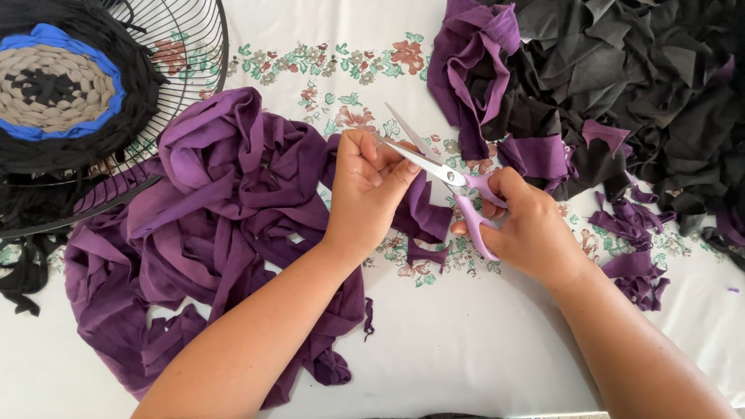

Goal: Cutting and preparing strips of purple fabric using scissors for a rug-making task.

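Table under white floral tablecloth [481, 341]. Lying on it: purple fabric strips [217, 233] left, black and purple scrap pile [621, 85] right, wire fan guard [194, 85] far left.

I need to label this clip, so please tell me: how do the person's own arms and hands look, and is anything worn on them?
Both forearms are bare up to the picture's lower edge: no sleeves show. The left hand and right hand wear no gloves. No ring, watch or bracelet is visible on either wrist or the fingers that show. The nails look short and unpainted.
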